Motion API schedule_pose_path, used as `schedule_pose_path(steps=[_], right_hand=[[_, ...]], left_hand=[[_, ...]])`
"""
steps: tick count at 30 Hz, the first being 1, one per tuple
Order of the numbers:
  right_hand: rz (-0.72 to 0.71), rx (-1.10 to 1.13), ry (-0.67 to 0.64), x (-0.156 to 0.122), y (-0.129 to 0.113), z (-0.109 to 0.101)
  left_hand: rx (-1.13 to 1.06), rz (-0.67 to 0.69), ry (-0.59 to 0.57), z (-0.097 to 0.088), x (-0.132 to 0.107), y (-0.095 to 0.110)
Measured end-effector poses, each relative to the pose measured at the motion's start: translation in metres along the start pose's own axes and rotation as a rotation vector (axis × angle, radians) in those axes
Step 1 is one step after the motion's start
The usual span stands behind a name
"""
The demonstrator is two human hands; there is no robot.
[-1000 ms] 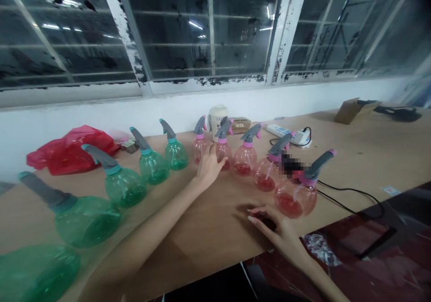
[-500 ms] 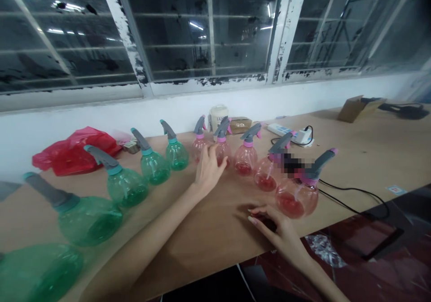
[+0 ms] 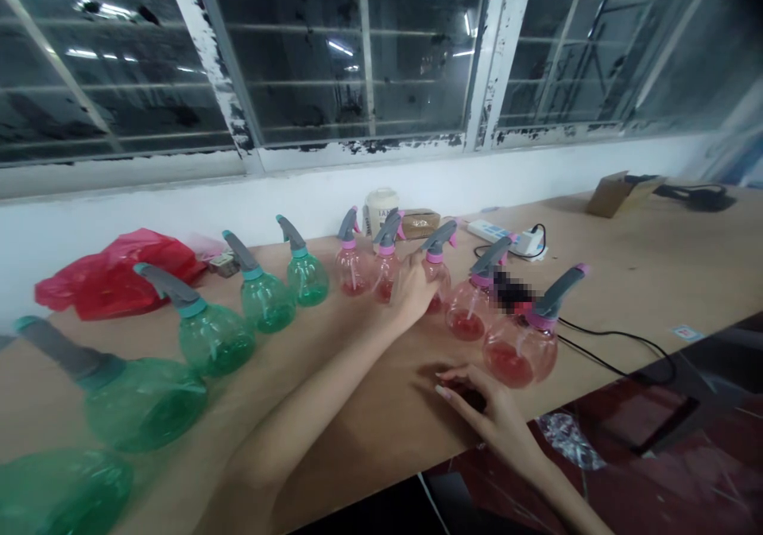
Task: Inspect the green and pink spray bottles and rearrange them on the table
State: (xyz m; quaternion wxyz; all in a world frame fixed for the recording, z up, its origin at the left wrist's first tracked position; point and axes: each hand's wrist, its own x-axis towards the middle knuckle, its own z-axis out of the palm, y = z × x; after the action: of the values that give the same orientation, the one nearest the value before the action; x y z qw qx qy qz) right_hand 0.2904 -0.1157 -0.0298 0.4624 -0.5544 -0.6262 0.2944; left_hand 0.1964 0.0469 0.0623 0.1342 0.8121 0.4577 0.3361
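Note:
Two rows of round spray bottles with grey trigger heads stand on the table. My left hand (image 3: 413,290) reaches to the third pink spray bottle (image 3: 439,282) from the back, thumb across its front and fingers partly hidden. Whether it touches the bottle I cannot tell. Just left of that hand is the second pink spray bottle (image 3: 385,269). My right hand (image 3: 480,404) hovers or rests near the table's front edge, thumb and curled fingers apart, holding nothing visible. Closest to it is the front pink spray bottle (image 3: 516,356), holding some red liquid.
Green spray bottles (image 3: 218,340) line the left side, the nearest cut off by the frame. Behind are a red plastic bag (image 3: 122,273), a white tub (image 3: 381,203), a brown packet (image 3: 420,223) and a power strip (image 3: 492,234). Black cables trail at right; an open carton (image 3: 617,195) stands beyond.
My left hand has moved right, from the second pink spray bottle to the third. My right hand stays about where it was. The view has shifted slightly.

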Motion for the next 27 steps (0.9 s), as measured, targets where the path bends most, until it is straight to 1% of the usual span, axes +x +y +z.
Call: schedule_pose_path(steps=[3, 6, 9, 12, 16, 20, 24, 27], right_hand=[[0.008, 0.023, -0.003, 0.0, 0.0, 0.0], [0.02, 0.027, 0.0, 0.0, 0.0, 0.001], [0.034, 0.029, 0.016, -0.002, -0.001, 0.0], [0.046, 0.069, 0.029, -0.003, 0.0, -0.001], [0.06, 0.104, 0.014, -0.005, 0.001, -0.001], [0.057, 0.095, -0.013, -0.004, -0.003, 0.0], [0.026, 0.086, -0.075, 0.005, -0.006, 0.004], [-0.019, 0.071, -0.133, 0.019, -0.009, 0.011]], left_hand=[[0.056, 0.012, -0.013, 0.001, 0.0, 0.002], [0.084, 0.008, -0.009, -0.002, -0.004, 0.002], [0.144, -0.01, -0.005, -0.009, -0.015, 0.003], [0.232, -0.02, -0.016, -0.022, -0.033, 0.004], [0.308, -0.033, -0.029, -0.051, -0.065, -0.001], [0.338, -0.064, -0.062, -0.09, -0.101, -0.014], [0.362, -0.146, -0.004, -0.125, -0.136, -0.029], [0.338, -0.22, 0.025, -0.142, -0.156, -0.035]])
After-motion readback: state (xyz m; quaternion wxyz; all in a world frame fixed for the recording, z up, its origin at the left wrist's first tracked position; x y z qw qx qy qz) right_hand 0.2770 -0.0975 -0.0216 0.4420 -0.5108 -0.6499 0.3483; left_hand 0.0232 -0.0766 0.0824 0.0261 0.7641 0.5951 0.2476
